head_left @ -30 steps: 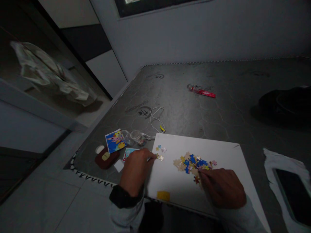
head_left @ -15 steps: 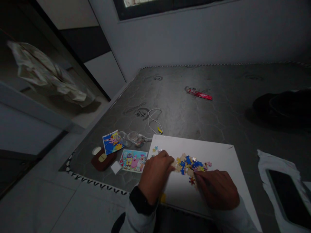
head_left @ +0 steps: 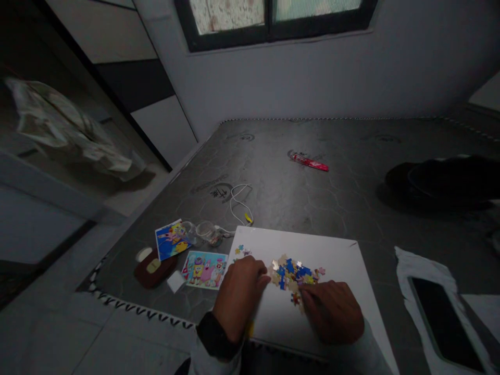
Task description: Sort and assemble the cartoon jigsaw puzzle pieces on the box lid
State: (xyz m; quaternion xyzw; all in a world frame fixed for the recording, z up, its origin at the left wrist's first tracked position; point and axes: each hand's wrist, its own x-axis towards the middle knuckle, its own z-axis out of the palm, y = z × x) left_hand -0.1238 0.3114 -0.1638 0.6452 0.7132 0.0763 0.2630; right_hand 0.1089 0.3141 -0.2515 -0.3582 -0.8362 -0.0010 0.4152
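Observation:
A loose pile of jigsaw puzzle pieces [head_left: 288,275], blue, tan and yellow, lies on a white board [head_left: 332,252]. At the pile's left edge is my left hand [head_left: 242,284], wearing a black watch [head_left: 215,334]. Its fingers are curled in, thumb close to the forefinger; what they hold, if anything, is hidden. My right hand [head_left: 336,312] reaches in from the right, thumb and fingers pinched at the pile's lower edge on a puzzle piece mostly covered by the fingertips. A few small pieces [head_left: 241,251] lie apart near the board's upper left corner.
Left of the board lie two cartoon picture cards [head_left: 205,270] [head_left: 172,240], clear plastic containers [head_left: 205,230], a brown case [head_left: 154,271] and a white square [head_left: 176,281]. A white cord [head_left: 233,205] and red item [head_left: 312,163] lie beyond. At right, a phone [head_left: 443,320] rests on white cloth.
The view has tilted up and shifted right, showing more of the window. Both hands stay at the pile, with little visible change in their grip.

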